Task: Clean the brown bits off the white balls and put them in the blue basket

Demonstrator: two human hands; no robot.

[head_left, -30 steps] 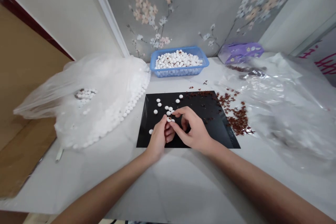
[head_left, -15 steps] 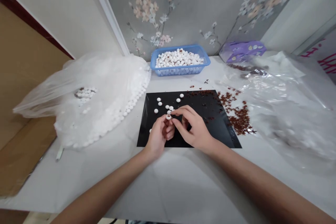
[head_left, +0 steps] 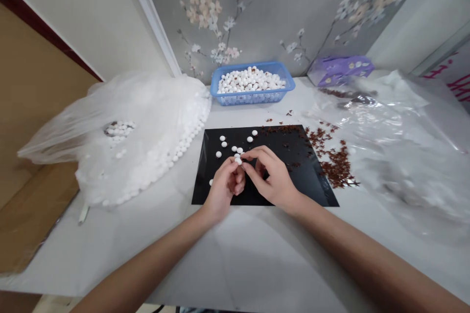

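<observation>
My left hand (head_left: 225, 183) has its thumb and forefinger closed on a small white ball (head_left: 238, 161) over the black mat (head_left: 213, 190). Against the ball's right side come the thumb and forefinger tips of my right hand (head_left: 270, 173), pinched close on it; a speck of brown shows between them. Several more white balls (head_left: 223, 145) lie loose on the mat just beyond my hands. Brown star-shaped pieces (head_left: 336, 166) are heaped over the mat's right edge and onto the table. The lower fingers of both hands are curled in.
A blue basket (head_left: 253, 98) full of white balls stands at the wall. On the left lies a big clear bag (head_left: 147, 156) of white balls. Crumpled plastic bags (head_left: 400, 156) and a purple packet (head_left: 341, 71) are on the right. A cardboard box (head_left: 36, 215) flanks the table's left end.
The ball in my fingers has turned: its brown piece faced up before, and now its plain white side shows. Both hands stay in nearly the same place.
</observation>
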